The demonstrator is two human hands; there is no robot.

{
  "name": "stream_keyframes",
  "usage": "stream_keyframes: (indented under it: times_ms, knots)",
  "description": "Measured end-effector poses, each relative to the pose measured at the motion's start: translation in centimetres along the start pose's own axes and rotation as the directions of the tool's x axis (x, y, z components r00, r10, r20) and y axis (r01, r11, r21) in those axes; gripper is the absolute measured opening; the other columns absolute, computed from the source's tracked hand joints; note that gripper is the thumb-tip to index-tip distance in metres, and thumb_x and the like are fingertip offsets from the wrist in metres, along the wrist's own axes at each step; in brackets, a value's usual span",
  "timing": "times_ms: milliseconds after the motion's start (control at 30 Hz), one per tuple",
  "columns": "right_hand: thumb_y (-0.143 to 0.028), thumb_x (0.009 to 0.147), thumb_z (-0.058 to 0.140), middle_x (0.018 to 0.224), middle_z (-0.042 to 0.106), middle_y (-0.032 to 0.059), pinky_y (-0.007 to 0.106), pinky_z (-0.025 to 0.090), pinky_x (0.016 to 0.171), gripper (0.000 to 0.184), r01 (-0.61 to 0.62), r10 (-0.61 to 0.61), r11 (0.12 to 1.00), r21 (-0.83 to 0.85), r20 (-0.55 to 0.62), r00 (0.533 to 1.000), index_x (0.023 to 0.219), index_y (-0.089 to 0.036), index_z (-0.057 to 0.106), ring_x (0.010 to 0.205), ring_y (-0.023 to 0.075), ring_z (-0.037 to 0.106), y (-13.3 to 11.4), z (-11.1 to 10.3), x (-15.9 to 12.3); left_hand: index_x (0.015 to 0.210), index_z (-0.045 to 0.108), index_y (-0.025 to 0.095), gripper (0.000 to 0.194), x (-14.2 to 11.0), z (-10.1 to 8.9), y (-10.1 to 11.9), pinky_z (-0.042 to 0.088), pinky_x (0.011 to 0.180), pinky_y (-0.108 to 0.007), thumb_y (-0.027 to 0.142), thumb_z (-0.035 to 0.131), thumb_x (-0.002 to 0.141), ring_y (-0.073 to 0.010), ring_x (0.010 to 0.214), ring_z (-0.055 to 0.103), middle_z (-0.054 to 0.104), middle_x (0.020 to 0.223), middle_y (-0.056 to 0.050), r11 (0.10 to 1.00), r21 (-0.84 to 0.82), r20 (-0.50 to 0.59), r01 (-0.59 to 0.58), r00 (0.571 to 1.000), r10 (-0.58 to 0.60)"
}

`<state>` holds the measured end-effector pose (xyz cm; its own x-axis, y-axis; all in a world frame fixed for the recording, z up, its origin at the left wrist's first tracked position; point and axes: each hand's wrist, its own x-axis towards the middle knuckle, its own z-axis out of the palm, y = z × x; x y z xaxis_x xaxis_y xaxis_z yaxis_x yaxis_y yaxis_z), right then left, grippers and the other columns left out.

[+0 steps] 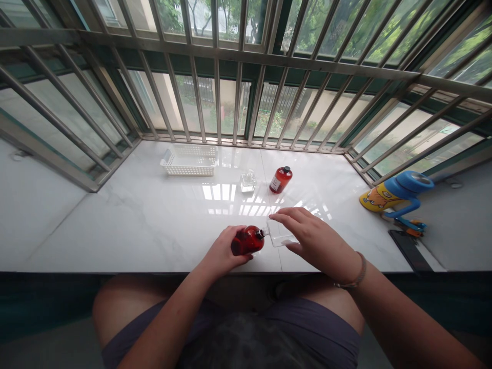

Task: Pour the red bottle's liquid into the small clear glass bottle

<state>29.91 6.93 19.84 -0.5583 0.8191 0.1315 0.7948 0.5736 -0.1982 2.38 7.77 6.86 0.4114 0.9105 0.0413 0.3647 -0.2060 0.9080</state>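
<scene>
Hands curl around red bottle, left, and clear bottle, right; standing bottle's white label is illegible.

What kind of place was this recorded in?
Probably a home, at a window ledge used as a tabletop: metal bars and window panes run around it, trees show outside, and a white basket and a blue and yellow bottle stand on the marble-look surface.

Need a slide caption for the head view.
Left hand tilts a red bottle mouth-to-mouth with a clear bottle in the right hand, above a white counter.
</scene>
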Motion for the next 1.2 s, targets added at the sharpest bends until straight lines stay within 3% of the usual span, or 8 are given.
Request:
stream_keyframes:
  times_ms: [1200]
  knots:
    - [0.001,0.076,0.076,0.142,0.062,0.0102,0.054,0.055,0.109,0.081,0.009,-0.009,1.000,-0.019,0.018,1.000,0.147,-0.029,0.051,0.130,0.0331,0.057,0.29,-0.35,-0.01,0.140,0.060,0.032,0.073,0.14,0.06,-0.23,0.054,0.106,-0.045,0.032,0.092,0.074,-0.0298,0.124,0.064,0.064,0.136,-0.006,1.000,0.001,0.005,-0.006,1.000,0.006]
